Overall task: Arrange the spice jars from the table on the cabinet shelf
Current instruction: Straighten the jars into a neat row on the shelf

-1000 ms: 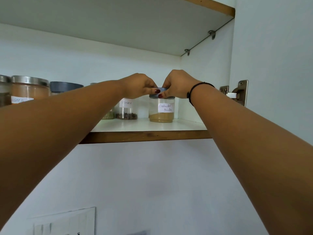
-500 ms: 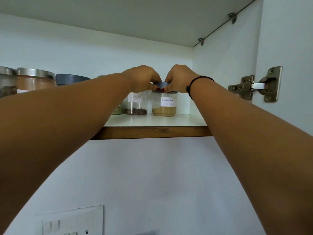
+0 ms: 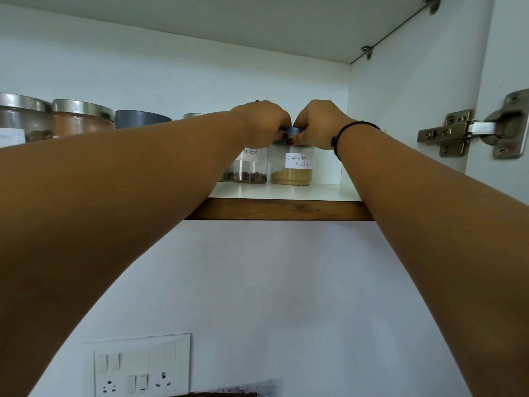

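Note:
A clear jar labelled coriander powder [image 3: 292,169] stands on the white cabinet shelf [image 3: 283,191], holding tan powder. Both hands grip its dark blue lid from either side: my left hand [image 3: 264,121] on the left, my right hand [image 3: 320,123] on the right, a black band on that wrist. Beside it on the left stands a clear jar labelled cloves [image 3: 250,167], partly hidden by my left arm. The jar bottoms rest on the shelf.
Further left on the shelf are steel-lidded jars [image 3: 81,118] and a dark blue bowl [image 3: 140,118]. The cabinet side wall and a metal door hinge [image 3: 469,130] are at the right. A switch and socket plate [image 3: 140,368] sits on the wall below.
The view has tilted and drawn closer, so the shelf sits lower in frame. Both hands stay on the coriander jar's lid, the jar still on the shelf.

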`<action>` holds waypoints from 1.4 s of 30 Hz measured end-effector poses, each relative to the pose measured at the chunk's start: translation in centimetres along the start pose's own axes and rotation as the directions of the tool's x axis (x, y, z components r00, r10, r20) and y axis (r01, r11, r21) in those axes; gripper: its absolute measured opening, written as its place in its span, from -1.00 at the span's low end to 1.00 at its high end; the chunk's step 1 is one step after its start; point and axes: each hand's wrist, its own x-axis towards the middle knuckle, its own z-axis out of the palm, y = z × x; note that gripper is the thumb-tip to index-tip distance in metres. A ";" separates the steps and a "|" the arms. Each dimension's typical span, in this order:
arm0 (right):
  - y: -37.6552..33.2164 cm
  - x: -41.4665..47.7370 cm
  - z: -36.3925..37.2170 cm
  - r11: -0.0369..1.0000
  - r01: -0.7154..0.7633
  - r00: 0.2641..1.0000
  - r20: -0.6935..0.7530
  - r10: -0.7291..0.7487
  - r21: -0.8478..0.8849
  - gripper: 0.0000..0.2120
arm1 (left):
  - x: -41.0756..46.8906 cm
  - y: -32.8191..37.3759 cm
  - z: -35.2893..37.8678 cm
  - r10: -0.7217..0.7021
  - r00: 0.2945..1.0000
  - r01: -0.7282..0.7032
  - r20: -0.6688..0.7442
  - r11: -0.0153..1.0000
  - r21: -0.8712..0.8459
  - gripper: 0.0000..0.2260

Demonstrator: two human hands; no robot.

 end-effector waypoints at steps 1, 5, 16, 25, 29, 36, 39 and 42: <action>0.0 -0.1 0.1 1.000 0.000 1.000 0.000 0.000 0.003 -0.60 | 0.0 0.0 0.0 -0.003 1.000 0.003 -0.004 1.000 0.002 -0.72; -0.1 -0.5 0.3 1.000 -0.005 1.000 -0.001 0.005 0.027 -0.64 | 0.0 0.0 0.1 -0.011 1.000 0.011 -0.006 1.000 0.008 -0.72; 0.0 -1.2 0.8 0.994 0.006 1.000 -0.014 -0.005 0.109 -0.69 | -0.2 -0.1 0.1 -0.045 0.999 0.045 -0.005 0.999 -0.002 -0.68; -0.2 -1.7 0.4 0.992 0.018 0.995 -0.100 -0.005 0.127 -0.55 | -0.8 0.0 -0.4 -0.062 0.995 0.058 -0.072 0.996 -0.066 -0.66; -0.2 -2.1 0.2 0.989 0.032 0.992 -0.128 -0.013 0.148 -0.54 | -1.3 0.3 -0.8 -0.081 0.992 0.067 -0.093 0.988 -0.137 -0.67; -0.6 -4.7 -1.3 0.984 0.069 0.978 -0.205 -0.034 0.167 -0.58 | -2.1 1.5 -1.9 -0.094 0.985 0.060 -0.146 0.973 -0.221 -0.69; -0.5 -6.3 -2.2 0.990 0.060 0.981 -0.190 -0.035 0.125 -0.55 | -2.7 1.7 -2.4 -0.075 0.978 0.035 -0.193 0.979 -0.203 -0.69; -1.1 -7.8 -3.0 0.995 0.077 0.984 -0.167 -0.067 0.058 -0.53 | -4.0 1.7 -3.0 -0.085 0.966 0.044 -0.244 0.984 -0.170 -0.63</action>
